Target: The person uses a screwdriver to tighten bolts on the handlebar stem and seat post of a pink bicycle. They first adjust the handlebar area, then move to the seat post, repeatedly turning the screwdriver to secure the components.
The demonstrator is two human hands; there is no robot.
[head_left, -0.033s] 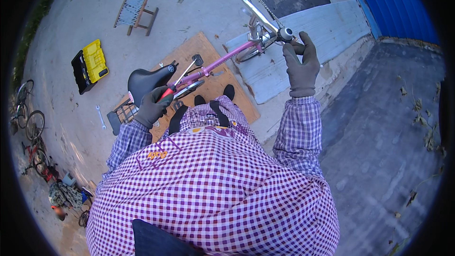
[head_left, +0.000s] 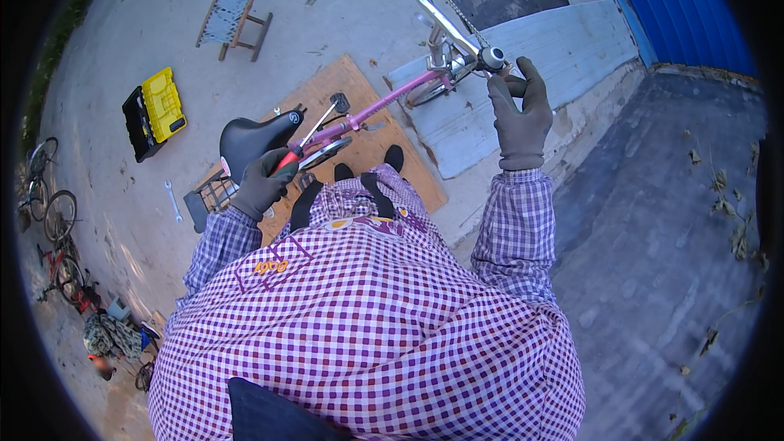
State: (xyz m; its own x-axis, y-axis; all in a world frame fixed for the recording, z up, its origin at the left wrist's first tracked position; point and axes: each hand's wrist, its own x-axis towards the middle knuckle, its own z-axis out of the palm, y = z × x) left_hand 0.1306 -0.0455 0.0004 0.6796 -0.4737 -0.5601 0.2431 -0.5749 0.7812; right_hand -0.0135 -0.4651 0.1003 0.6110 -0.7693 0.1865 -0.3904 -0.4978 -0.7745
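In my gloved left hand (head_left: 263,184) is a screwdriver (head_left: 288,161) with a red handle, its metal shaft slanting up and right over the bike frame. Pink tubing forms the bicycle (head_left: 400,95), which stands in front of me with a black saddle (head_left: 255,143) beside my left hand. My gloved right hand (head_left: 523,114) is up at the silver handlebar (head_left: 449,26), just below a round silver-and-black bell-like part (head_left: 492,58). Thumb and a finger come together there, while another finger points up. What they pinch is too small to make out.
A wooden board (head_left: 425,188) lies under the bike. To the left are an open yellow-and-black toolbox (head_left: 166,102), a wrench (head_left: 173,201) and a folding stool (head_left: 233,23). More bicycles (head_left: 60,216) and a person (head_left: 110,339) are at the far left. A blue corrugated wall (head_left: 686,8) rises at right.
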